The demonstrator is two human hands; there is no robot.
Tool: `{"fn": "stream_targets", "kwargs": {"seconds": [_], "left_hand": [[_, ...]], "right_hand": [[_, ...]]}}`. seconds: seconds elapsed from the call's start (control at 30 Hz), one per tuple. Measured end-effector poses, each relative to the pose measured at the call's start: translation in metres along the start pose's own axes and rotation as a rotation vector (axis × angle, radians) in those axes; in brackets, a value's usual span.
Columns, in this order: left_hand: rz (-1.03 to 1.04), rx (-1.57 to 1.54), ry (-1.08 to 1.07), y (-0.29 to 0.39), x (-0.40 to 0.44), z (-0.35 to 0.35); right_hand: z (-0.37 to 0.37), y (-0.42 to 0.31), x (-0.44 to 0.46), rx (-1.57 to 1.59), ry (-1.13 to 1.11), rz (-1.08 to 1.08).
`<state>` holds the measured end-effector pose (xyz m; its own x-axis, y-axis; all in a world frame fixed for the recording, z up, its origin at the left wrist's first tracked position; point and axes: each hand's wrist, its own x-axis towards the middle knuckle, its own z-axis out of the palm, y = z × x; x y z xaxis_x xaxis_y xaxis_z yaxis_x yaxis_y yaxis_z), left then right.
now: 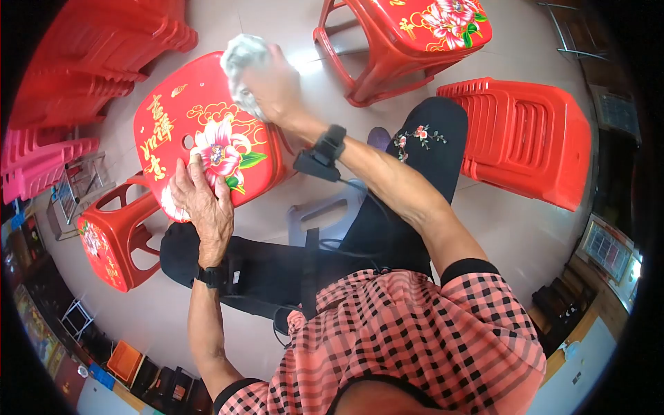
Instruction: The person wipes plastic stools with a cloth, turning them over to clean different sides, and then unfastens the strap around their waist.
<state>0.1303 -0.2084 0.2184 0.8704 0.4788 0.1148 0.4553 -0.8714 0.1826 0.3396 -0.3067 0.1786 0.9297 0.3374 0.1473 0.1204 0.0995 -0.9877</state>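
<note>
A red plastic stool [207, 131] with printed flowers and gold characters stands in front of me, its seat facing up. My left hand [204, 197] lies on the near part of the seat, fingers spread, beside the flower print. At the seat's far right edge, my right hand [275, 83] is closed on a crumpled whitish cloth [245, 69]. Motion blurs that hand, and the cloth covers the seat corner.
Another flowered stool [387, 41] stands at the upper right, a tipped one [121, 232] at the left. Stacked red stools [519, 135] lie at the right; more red stacks [104, 41] and pink stools [45, 162] are at the left.
</note>
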Motion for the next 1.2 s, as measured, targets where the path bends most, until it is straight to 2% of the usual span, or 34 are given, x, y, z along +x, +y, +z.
{"fn": "stream_targets", "kwargs": {"seconds": [0.07,0.13,0.2,0.27,0.37,0.47,0.53,0.6,0.67,0.77,0.9,0.97,1.07,1.13,1.2], "left_hand": [[-0.011,0.008,-0.002,0.001,0.000,0.003],[-0.032,0.014,-0.012,0.001,0.000,0.004],[-0.033,0.011,-0.002,-0.001,0.000,0.007],[-0.032,0.012,0.003,-0.001,0.000,0.007],[-0.017,-0.002,0.018,0.001,0.001,0.005],[-0.007,-0.021,0.027,-0.001,-0.001,0.004],[-0.019,-0.013,0.015,0.000,-0.001,0.003],[-0.010,-0.009,0.016,0.000,-0.001,0.003],[-0.009,-0.005,0.015,0.001,0.000,0.002],[-0.014,-0.025,-0.009,0.004,0.001,-0.001],[-0.015,-0.022,-0.022,0.007,0.003,-0.003],[0.025,-0.034,-0.012,0.005,0.006,-0.003],[0.000,-0.017,-0.041,0.010,0.005,-0.005],[-0.003,-0.019,-0.056,0.008,0.004,-0.005],[-0.004,-0.021,-0.060,0.007,0.003,-0.004]], "right_hand": [[-0.010,0.007,-0.024,0.111,0.029,0.062],[-0.022,0.015,-0.063,-0.099,0.055,0.152],[-0.025,0.054,-0.110,-0.122,0.117,0.249],[-0.033,0.076,-0.146,-0.210,0.062,0.613],[-0.042,0.094,-0.141,-0.258,0.075,0.859],[-0.042,0.065,-0.099,-0.023,0.114,0.532],[-0.039,0.029,-0.049,-0.081,0.072,0.319],[-0.030,0.008,0.003,0.173,-0.086,0.290],[-0.012,0.009,0.043,-0.005,-0.106,0.146],[0.002,0.040,0.073,-0.173,-0.163,0.223],[0.002,0.114,0.100,-0.173,-0.232,0.389],[0.000,0.172,0.108,-0.443,-0.345,0.187],[0.006,0.265,0.112,-0.628,-0.348,0.204],[-0.009,0.236,0.092,-0.574,-0.228,0.536],[-0.019,0.246,0.070,-0.727,-0.179,0.525]]}}
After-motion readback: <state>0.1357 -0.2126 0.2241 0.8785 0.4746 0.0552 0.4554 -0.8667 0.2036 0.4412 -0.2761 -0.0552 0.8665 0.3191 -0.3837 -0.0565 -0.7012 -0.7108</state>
